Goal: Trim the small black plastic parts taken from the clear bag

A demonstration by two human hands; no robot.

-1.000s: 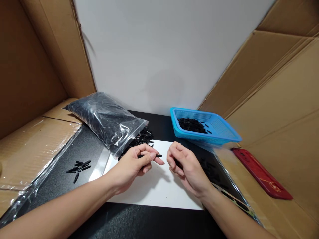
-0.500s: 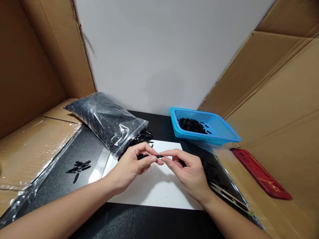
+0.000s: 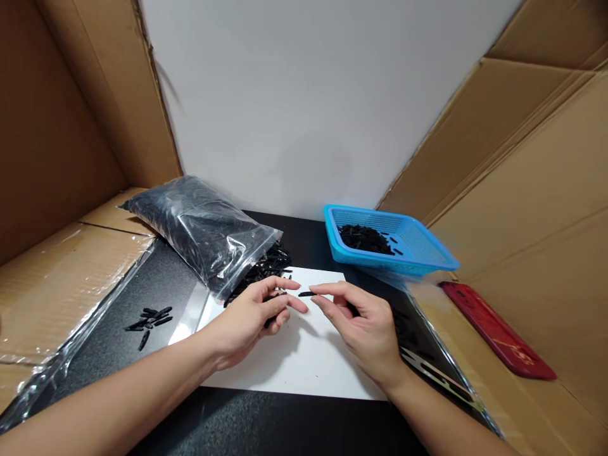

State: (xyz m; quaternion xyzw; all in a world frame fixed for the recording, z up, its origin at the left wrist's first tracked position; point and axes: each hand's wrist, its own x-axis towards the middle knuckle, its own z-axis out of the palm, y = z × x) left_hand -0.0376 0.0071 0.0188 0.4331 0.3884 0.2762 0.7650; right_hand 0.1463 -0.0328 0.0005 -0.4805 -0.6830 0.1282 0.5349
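Note:
My right hand (image 3: pixel 363 323) pinches one small, dark, elongated piece (image 3: pixel 306 294) between thumb and forefinger, above a white sheet (image 3: pixel 304 361). Something dark also shows inside its curled fingers. To the left, my left hand (image 3: pixel 256 323) holds another black piece (image 3: pixel 278 296) against its thumb, while its front fingers stretch toward the right hand without touching it. Just behind the left hand, a heap of black pieces (image 3: pixel 273 259) spills from a clear zip bag (image 3: pixel 199 228) full of them.
A blue basket (image 3: pixel 403 259) at the back right contains many black pieces. Several more lie in a small pile (image 3: pixel 149 318) on the black tabletop at left. A red, flat object (image 3: pixel 498 332) rests on cardboard at right, and cardboard walls (image 3: pixel 536 164) flank the table.
My hands have parted slightly. The piece both were touching is now only in the right hand's pinch, and the left front fingers have opened away from it.

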